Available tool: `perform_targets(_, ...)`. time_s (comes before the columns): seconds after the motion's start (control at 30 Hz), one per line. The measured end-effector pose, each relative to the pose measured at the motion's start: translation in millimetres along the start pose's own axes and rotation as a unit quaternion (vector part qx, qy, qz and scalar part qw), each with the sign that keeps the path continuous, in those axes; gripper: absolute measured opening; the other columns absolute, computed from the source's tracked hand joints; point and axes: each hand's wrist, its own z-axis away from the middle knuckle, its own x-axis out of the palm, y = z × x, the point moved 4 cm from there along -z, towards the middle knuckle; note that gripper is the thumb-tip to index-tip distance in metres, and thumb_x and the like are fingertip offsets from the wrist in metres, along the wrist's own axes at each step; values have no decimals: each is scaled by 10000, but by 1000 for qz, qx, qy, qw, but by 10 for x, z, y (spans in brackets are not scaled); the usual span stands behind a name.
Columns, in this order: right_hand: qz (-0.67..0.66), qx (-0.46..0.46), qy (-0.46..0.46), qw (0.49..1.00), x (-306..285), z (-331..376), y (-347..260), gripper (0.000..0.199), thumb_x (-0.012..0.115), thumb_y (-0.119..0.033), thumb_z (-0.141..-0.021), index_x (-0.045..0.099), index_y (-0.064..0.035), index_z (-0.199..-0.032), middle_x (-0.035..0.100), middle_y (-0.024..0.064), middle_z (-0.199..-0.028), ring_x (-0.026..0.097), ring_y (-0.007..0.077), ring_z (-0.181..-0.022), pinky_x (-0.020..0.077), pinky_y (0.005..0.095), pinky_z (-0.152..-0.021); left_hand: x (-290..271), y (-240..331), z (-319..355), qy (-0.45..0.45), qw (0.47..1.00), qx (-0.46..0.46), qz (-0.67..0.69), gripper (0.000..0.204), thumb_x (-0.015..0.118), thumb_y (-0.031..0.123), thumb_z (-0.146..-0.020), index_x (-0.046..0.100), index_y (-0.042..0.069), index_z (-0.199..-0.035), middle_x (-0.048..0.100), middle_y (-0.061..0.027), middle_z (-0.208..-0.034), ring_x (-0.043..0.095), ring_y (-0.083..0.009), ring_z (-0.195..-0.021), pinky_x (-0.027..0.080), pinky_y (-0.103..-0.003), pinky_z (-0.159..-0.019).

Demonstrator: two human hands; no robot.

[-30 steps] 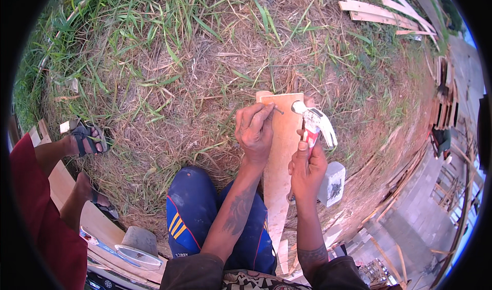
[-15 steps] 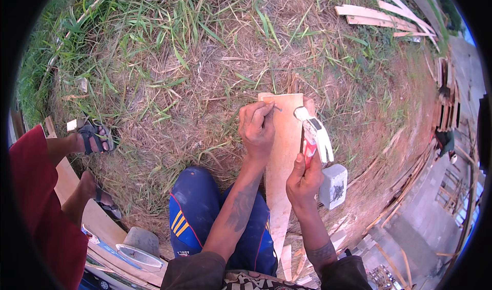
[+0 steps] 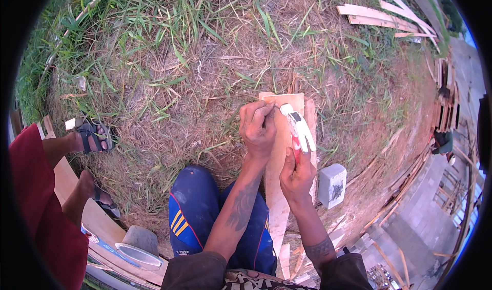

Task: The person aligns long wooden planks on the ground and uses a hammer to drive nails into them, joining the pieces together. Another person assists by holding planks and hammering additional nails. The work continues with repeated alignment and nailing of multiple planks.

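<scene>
a nail is being pinched on the plank by the left hand; a hammer is being gripped by the right hand.

Soft, even daylight; no hard shadows cast. Mild glare at the right rim. Edges bent and vignetted black by fisheye; centre sharp.

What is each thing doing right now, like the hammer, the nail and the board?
Hammer: gripped by the right hand, head at the nail.
Nail: pinched by the left hand at the plank's far end.
Wooden plank: lying flat on the grass.
Small white box: open, dark bits inside.
</scene>
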Motion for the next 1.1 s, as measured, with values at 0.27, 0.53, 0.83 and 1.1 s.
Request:
perform_targets(0.27, -5, 26, -31, 999, -61, -41, -60, 307, 643, -89, -1054, 629, 86, -1305, 733, 245, -910, 737, 401, -749, 554, 425, -649, 1, 34, 49, 0, 1000, -11, 2, 222, 826, -50, -802, 751, 42, -990, 715, -90, -988, 670, -305, -929, 548, -409, -787)
perform_targets(0.53, -3, 22, -21, 1000, -91, -84, -84, 312, 620, -119, -1073, 615, 82, -1312, 726, 244, -932, 717, 332, -710, 540, 413, -643, 38, -7, 20, 6, 1000, -16, 13, 183, 818, -49, -842, 755, 32, -993, 720, -99, -988, 667, -282, -934, 537, -397, -814)
perform_targets(0.83, -243, 244, -27, 939, -295, 354, 10, 339, 585, -117, -1086, 461, -20, -1385, 528, -28, -875, 446, 20, -661, 349, 185, -572, 4, -39, 50, -11, 1000, -8, -11, 200, 835, -7, -859, 764, 52, -1037, 660, -110, -1209, 605, -282, -1150, 509, -406, -968)
perform_targets(1.1, -346, 300, -52, 888, -271, 722, -38, 362, 522, -151, -1131, 412, -51, -1461, 509, 7, -823, 449, 75, -577, 441, 238, -524, 99, -256, 50, -112, 944, -213, 224, 712, 802, 127, -925, 440, 74, -1535, 445, -145, -1548, 508, -283, -1394, 459, -439, -1163)
